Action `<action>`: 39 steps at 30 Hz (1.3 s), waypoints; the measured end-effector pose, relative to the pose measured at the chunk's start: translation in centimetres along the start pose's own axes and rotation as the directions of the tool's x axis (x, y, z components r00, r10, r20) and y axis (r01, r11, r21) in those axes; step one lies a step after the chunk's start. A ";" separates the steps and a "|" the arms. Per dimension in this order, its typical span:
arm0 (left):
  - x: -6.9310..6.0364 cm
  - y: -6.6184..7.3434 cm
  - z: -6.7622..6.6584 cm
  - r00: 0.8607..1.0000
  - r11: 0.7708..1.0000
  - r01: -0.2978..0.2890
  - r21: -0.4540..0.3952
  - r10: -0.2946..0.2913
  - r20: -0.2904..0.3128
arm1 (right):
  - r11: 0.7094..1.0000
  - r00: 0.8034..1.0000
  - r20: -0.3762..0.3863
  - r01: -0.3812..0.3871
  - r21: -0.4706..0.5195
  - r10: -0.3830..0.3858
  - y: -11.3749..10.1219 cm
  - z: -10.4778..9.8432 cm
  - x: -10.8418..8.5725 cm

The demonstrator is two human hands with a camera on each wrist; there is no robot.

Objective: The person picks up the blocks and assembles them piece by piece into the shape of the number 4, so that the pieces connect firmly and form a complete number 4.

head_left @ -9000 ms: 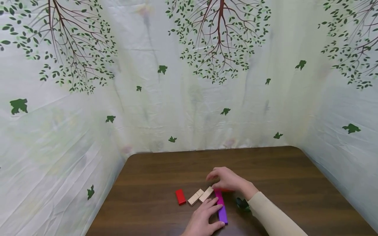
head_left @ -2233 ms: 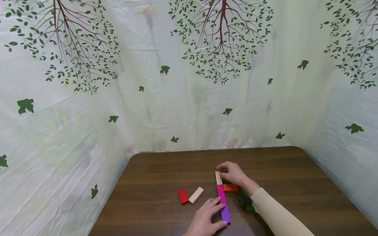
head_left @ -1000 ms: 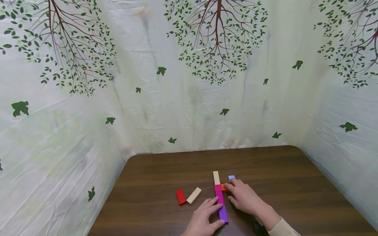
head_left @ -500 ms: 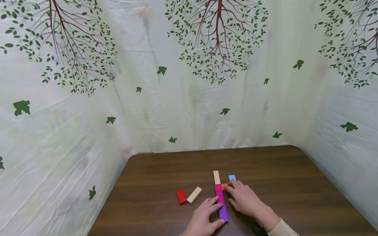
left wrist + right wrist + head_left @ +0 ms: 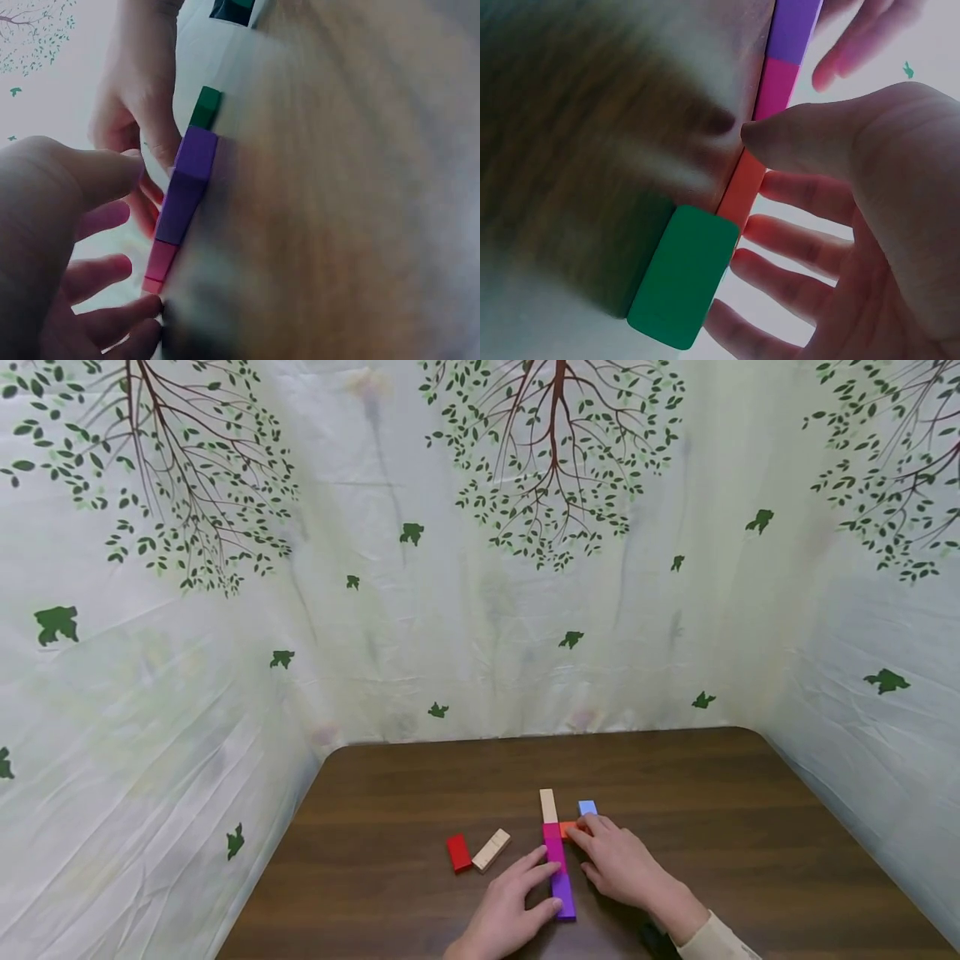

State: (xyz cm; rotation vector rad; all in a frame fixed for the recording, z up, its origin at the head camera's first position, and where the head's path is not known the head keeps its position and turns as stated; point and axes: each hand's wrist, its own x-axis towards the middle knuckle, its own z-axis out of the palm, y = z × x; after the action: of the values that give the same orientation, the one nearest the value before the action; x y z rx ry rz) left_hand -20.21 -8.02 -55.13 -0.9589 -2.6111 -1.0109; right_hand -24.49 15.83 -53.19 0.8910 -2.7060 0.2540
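In the head view a row of blocks runs away from the person: purple (image 5: 563, 897), magenta (image 5: 553, 845) and bare wood (image 5: 548, 806). An orange block (image 5: 567, 830) joins its right side. My right hand (image 5: 626, 868) rests extended fingertips on the orange block, partly covering it. A light blue block (image 5: 587, 807) lies just beyond these fingers. The right wrist view shows a green block (image 5: 682, 277) beside the orange one (image 5: 741, 187), hidden from the head view. Fingers spread, my left hand (image 5: 506, 902) is at the row's left side, holding nothing.
Left of the row, a red block (image 5: 459, 853) and a bare wooden block (image 5: 491, 850) lie close together on the brown table (image 5: 375, 810). A dark object (image 5: 657, 940) is partly hidden by the right forearm. A tree-printed cloth (image 5: 487, 610) hangs behind the table.
My right hand has left the far wooden block and come nearer, to the orange one. The light blue block has come into view. My left hand has shifted slightly left from the row.
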 end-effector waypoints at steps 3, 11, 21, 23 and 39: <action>0.3 0.2 -0.6 0.999 1.000 -0.010 0.000 0.010 -0.038 | 1.000 1.000 0.014 0.001 -0.006 -0.001 0.1 0.0 0.1; 1.0 -0.2 -3.5 0.995 0.999 0.033 0.039 -0.029 -0.099 | 1.000 1.000 -0.007 0.013 -0.012 -0.013 0.2 0.2 0.3; 0.4 -3.2 -7.3 0.970 0.977 0.173 0.127 -0.146 -0.195 | 0.999 0.999 -0.032 0.030 -0.019 -0.031 0.2 0.4 0.2; 0.4 -3.8 -7.8 0.964 0.968 0.202 0.147 -0.170 -0.204 | 0.999 0.999 -0.027 0.030 -0.018 -0.030 0.1 0.3 0.2; -0.4 -8.0 -8.8 0.943 0.933 0.322 0.158 -0.302 -0.142 | 1.000 1.000 0.008 0.017 -0.024 -0.017 0.1 0.3 -0.1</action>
State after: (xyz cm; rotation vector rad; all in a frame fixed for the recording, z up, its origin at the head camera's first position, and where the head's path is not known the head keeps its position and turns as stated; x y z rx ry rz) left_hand -25.46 -18.52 -53.00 -0.4376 -2.7521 -0.8443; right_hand -24.55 15.90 -53.54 0.9097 -2.7010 0.2144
